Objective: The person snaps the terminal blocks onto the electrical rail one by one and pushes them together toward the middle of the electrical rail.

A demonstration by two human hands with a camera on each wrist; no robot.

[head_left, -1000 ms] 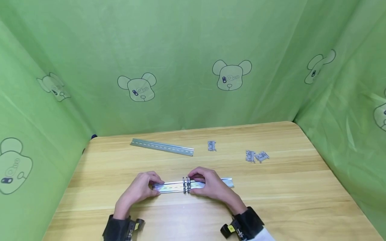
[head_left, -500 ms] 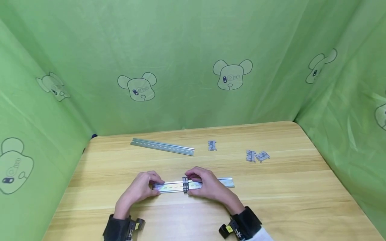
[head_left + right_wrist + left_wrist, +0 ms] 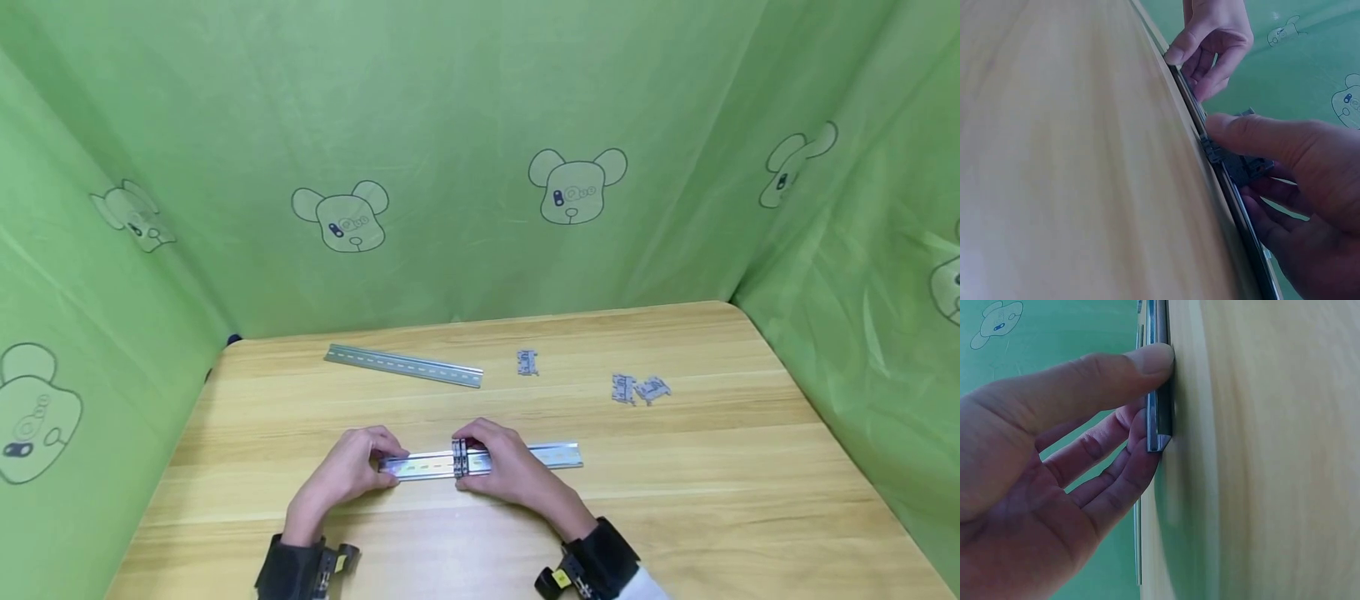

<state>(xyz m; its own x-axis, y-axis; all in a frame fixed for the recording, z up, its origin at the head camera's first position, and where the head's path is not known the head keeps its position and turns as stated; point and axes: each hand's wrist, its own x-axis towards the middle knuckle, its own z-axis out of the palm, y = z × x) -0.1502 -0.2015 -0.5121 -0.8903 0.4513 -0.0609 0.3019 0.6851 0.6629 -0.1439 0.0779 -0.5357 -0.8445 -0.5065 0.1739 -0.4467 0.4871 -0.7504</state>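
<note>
A slotted metal rail (image 3: 555, 454) lies across the table in front of the person. At its left end the left hand (image 3: 351, 468) pinches it between thumb and fingers; in the left wrist view the thumb of that hand (image 3: 1054, 450) presses on the rail's edge (image 3: 1152, 431). Dark grey clip-like modules (image 3: 459, 458) sit side by side across the rail near its middle. The right hand (image 3: 510, 471) grips them, thumb on the near side and fingers on the far side. In the right wrist view its thumb and fingers (image 3: 1310, 175) hold the modules (image 3: 1241, 164) on the rail (image 3: 1241, 219).
Behind, a second slotted rail (image 3: 405, 365) lies slightly slanted. One loose grey module (image 3: 527, 362) is to its right, and two more modules, one (image 3: 623, 389) beside the other (image 3: 652, 390), lie farther right. Green curtains (image 3: 465, 100) stand around the wooden table (image 3: 712, 500).
The right hand has moved left along the rail. The modules, which had a small gap between them, now stand close together. The left hand has stayed in place.
</note>
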